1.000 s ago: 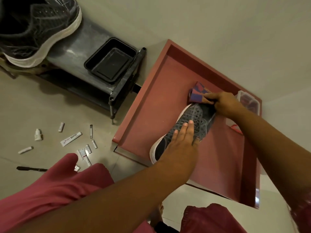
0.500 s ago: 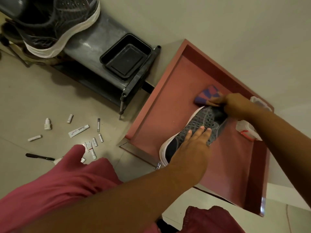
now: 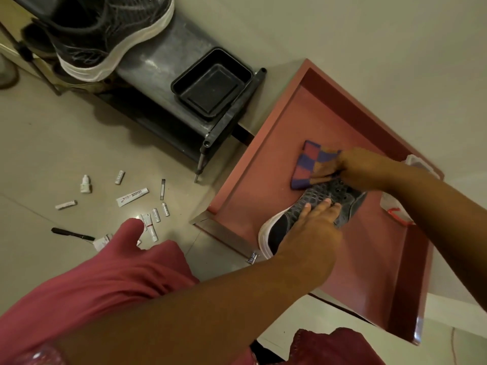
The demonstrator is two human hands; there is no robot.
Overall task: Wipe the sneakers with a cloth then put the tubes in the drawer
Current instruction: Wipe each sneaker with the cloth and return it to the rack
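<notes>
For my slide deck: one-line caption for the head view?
Left hand steadies a sneaker in the drawer while right hand wipes it with a cloth; tubes lie on the floor.

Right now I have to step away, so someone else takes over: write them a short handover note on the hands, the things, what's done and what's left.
Left hand presses flat on the grey sneaker, which lies inside the open red drawer.
Right hand grips the checked cloth at the sneaker's far end; wiping is under way.
The black sneaker sits on the rack; whether it has been wiped cannot be told.
The tubes lie scattered on the floor, none in the drawer.
Left: finish wiping, then put the tubes in the drawer.
</notes>
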